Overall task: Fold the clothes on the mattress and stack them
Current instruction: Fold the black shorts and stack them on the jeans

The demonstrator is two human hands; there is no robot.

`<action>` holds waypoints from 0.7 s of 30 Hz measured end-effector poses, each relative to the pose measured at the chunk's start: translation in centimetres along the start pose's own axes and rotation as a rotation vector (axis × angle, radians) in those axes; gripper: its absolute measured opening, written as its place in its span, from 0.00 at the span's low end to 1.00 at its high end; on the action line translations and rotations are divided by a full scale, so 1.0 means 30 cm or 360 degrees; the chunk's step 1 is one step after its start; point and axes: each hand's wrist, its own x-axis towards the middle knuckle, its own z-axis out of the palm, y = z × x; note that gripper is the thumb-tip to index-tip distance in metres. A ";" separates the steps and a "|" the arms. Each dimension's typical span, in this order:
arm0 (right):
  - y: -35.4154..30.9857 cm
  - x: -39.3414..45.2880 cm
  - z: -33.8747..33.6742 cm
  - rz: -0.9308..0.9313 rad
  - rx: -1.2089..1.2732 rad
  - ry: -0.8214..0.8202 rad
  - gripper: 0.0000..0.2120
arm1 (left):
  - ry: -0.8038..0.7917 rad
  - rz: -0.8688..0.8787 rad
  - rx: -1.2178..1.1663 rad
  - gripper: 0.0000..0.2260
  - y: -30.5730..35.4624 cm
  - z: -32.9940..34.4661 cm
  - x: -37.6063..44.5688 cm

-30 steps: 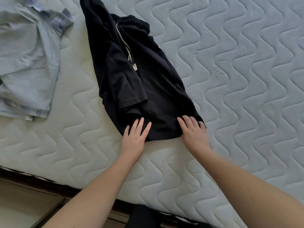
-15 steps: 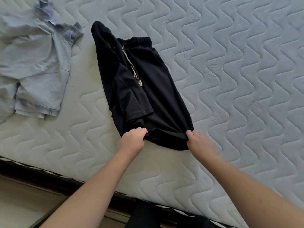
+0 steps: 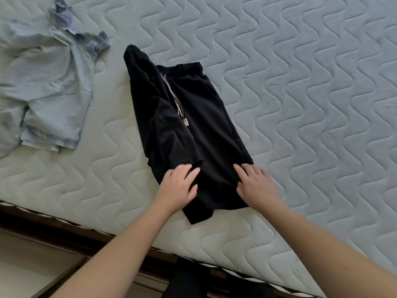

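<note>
Both hands now lie flat with fingers spread on the shorts, no longer pinching the hem as before: left hand on the near-left corner, right hand on the near-right. The shirt lies well left of them on the mattress.

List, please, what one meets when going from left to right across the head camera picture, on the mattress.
Light blue shirt → left hand, resting on the black shorts → right hand, also on the shorts → bare quilted mattress.
</note>
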 end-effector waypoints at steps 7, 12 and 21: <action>-0.071 0.269 -0.111 0.0016 0.0048 0.0173 0.28 | 0.0100 -0.0222 0.0160 0.25 -0.217 -0.113 0.283; -0.112 0.493 -0.168 0.0025 0.0028 0.0186 0.29 | 0.0057 -0.0362 0.0248 0.26 -0.401 -0.180 0.482; -0.165 0.837 -0.267 0.0033 0.0054 0.0265 0.30 | 0.0151 -0.0603 0.0236 0.25 -0.692 -0.290 0.751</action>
